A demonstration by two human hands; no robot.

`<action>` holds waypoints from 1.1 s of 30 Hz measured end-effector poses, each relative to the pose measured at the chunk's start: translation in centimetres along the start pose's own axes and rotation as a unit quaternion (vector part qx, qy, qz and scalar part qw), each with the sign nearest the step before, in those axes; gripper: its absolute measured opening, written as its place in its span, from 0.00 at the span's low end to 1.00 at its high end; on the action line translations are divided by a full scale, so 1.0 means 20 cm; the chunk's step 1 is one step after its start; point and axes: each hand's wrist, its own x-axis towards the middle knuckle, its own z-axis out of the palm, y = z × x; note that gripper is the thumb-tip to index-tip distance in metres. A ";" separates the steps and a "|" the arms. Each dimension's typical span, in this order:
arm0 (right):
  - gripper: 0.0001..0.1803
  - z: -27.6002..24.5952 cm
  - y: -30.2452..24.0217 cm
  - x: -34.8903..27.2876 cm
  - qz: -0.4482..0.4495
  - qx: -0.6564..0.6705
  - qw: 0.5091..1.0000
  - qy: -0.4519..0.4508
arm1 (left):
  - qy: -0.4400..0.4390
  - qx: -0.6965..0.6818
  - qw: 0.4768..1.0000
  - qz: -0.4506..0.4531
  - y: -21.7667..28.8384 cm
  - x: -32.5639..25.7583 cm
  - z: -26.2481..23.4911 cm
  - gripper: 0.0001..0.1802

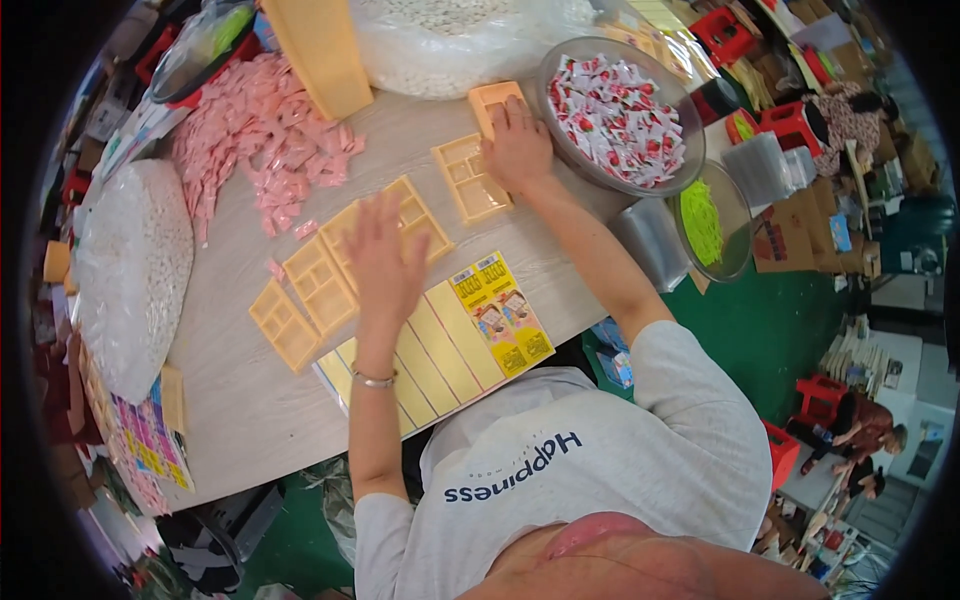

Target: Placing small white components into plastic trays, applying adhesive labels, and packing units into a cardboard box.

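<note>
My left hand (385, 262) hovers with fingers spread, blurred, over a row of yellow plastic compartment trays (320, 285) on the pale wooden table (240, 410); it holds nothing. My right hand (518, 150) lies flat, palm down, further along the row. Its fingertips touch a small yellow tray (495, 98) and its heel is beside another tray (470, 180). A row of yellow printed cards (445, 340) lies along the near table edge under my left forearm. Just right of my right hand stands a clear bowl of red-and-white sachets (615, 115).
A heap of pink sachets (265, 130) covers the far left of the table. Two big bags of white pellets (135, 270) (450, 40), a tall yellow stack (320, 50) and a bowl of green pieces (708, 220) stand around. Other people sit at the right (850, 420).
</note>
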 end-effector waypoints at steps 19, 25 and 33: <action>0.33 -0.33 -0.19 0.67 -0.087 0.116 0.984 0.106 | -0.085 0.109 0.989 -0.044 0.24 0.10 0.36 0.45; 0.29 0.14 -0.13 1.35 0.055 0.150 0.979 -0.129 | 0.024 0.128 0.987 -0.095 0.07 0.02 0.13 0.47; 0.21 0.19 -0.20 1.40 -0.033 -0.026 0.994 -0.099 | -0.035 0.135 0.985 -0.098 -0.08 -0.12 0.14 0.48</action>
